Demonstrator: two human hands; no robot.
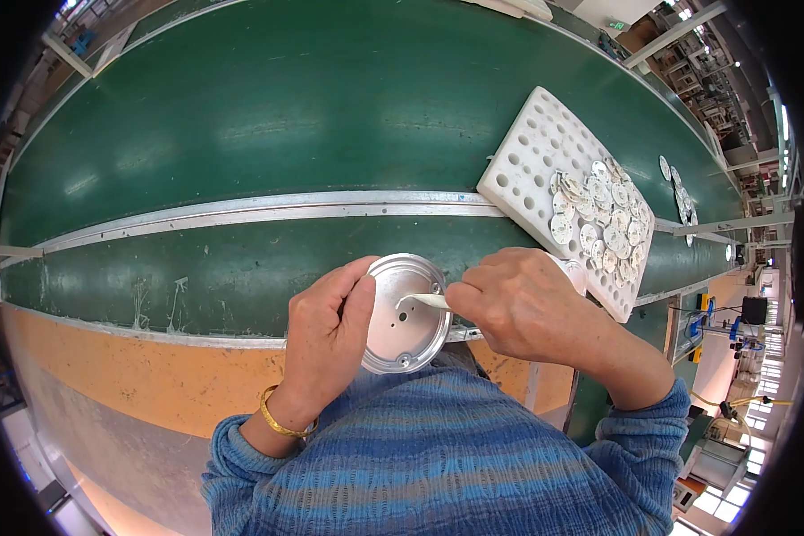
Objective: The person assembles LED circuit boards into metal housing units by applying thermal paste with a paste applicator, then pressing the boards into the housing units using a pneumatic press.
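Observation:
My left hand [330, 322] grips a round silver metal housing [393, 335] by its left rim, thumb over the edge. The shallow inside of the housing faces up, with small holes near its centre and screw bosses at the rim. My right hand [527, 304] is closed around a tube with a white tapered nozzle [431, 301], which points left over the housing. At the nozzle's tip a thin white curl of paste [402, 302] shows on the metal. Most of the tube is hidden in my fist.
A white foam tray [518, 170] with rows of holes lies tilted at the right, carrying many round white circuit boards [612, 214]. More discs [679, 192] lie beyond it. A metal rail [268, 210] runs across the green work surface [286, 107]. An orange-brown edge [152, 375] is nearer me.

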